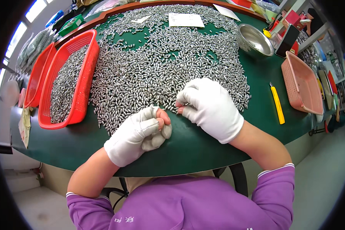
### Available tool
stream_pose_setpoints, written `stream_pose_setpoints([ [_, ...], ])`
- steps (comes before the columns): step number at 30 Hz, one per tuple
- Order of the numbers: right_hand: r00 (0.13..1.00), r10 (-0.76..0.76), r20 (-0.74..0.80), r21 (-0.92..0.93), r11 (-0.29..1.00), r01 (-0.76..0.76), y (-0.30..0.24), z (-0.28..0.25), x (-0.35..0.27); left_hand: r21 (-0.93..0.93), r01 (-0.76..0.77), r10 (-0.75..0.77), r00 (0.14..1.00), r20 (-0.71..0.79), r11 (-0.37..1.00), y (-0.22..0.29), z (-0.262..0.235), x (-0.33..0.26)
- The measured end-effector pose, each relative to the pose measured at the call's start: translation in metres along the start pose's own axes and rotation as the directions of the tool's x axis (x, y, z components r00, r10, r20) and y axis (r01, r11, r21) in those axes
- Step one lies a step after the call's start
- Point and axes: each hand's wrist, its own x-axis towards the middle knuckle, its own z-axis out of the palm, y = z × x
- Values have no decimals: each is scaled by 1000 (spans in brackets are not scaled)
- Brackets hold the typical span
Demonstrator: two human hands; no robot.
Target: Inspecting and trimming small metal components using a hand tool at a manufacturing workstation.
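A wide spread of small silvery metal pieces [138, 80], short and rounded, covers much of the green table [195, 149]. At its near edge my right hand [212, 109], in a white glove with bare fingertips, has thumb and fingers pinched together. Whatever lies between those fingertips is too small to make out. My left hand [132, 138], gloved the same way in greyer cloth, is closed just in front of the pieces. Its thumb presses against the curled forefinger, and the other fingers fold into the palm. Anything inside it is hidden.
Left of the pieces stands a red plastic basket [92, 57] partly filled with similar ones, beside another red basket [36, 82]. To the right are a steel bowl [257, 38], a yellow cutter knife [277, 105] and a pink basket [301, 86]. White paper [186, 20] lies atop the far pieces.
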Motion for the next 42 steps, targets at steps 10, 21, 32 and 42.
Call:
stream_pose_setpoints([
  [10,998,-55,14,458,888,42,-7,1,-2,208,80,-57,992,-112,975,3,14,-1],
  [21,995,103,2,532,842,-88,-9,2,-3,204,78,-46,986,-160,976,3,14,-1],
  [32,999,-14,-29,134,991,18,1,-5,0,87,23,-9,989,-150,996,1,11,0],
  [42,995,-81,66,-48,995,84,1,0,0,14,-77,78,987,-141,997,-1,8,0],
])
